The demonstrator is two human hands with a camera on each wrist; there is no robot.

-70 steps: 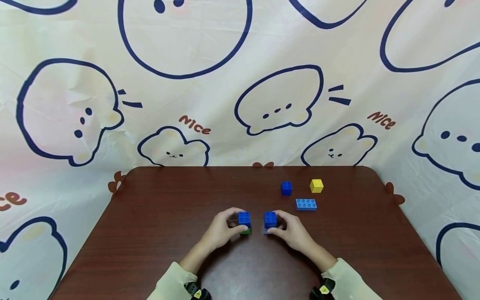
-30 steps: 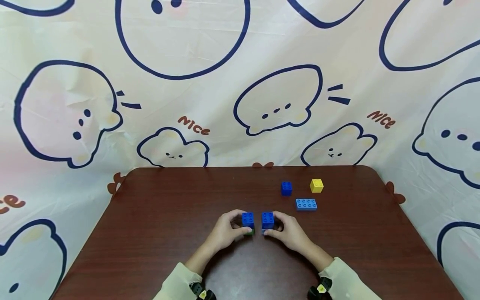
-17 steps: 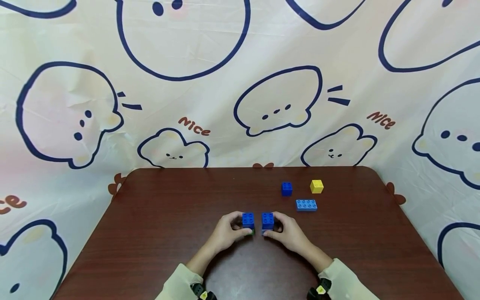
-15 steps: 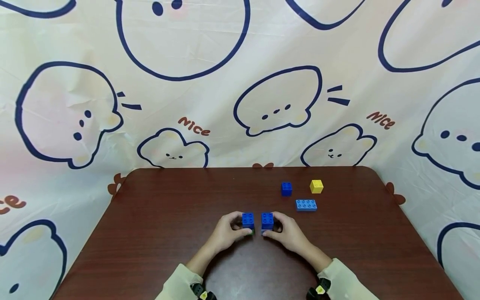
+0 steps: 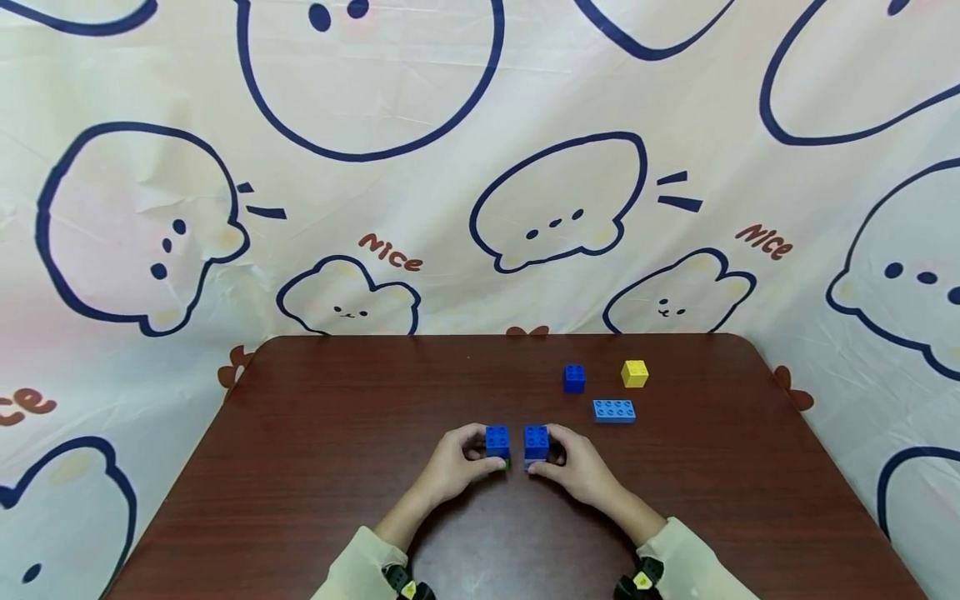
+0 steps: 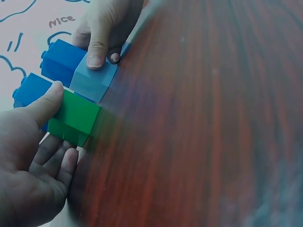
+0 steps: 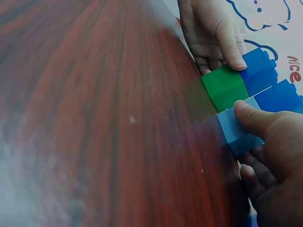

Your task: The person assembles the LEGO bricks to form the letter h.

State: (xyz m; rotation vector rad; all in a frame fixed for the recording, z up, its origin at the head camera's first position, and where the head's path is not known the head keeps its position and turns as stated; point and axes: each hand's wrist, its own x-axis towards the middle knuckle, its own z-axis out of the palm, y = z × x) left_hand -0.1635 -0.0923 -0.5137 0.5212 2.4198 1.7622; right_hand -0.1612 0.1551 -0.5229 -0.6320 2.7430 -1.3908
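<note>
My left hand (image 5: pixel 453 462) holds a two-brick stack, a blue building brick (image 5: pixel 497 439) on top of a green brick (image 6: pixel 75 112), with the thumb on its near side. Facing it, my right hand (image 5: pixel 583 468) grips a second stack: another blue brick (image 5: pixel 536 439) over a light blue brick (image 7: pixel 233 131). Both stacks stand upright on the table, side by side, with a narrow gap between them in the head view. Most of the green and light blue bricks is hidden there, but the wrist views show them.
Beyond the right hand on the brown table (image 5: pixel 337 433) lie a small blue brick (image 5: pixel 574 379), a yellow block (image 5: pixel 634 374) and a long light blue brick (image 5: pixel 613 411). A cloth with cartoon drawings (image 5: pixel 442 200) hangs behind the table's far edge.
Since the earliest frame, the two hands have brought their stacks closer together, the left moving right and the right moving slightly left. Over the last second they have stayed almost still.
</note>
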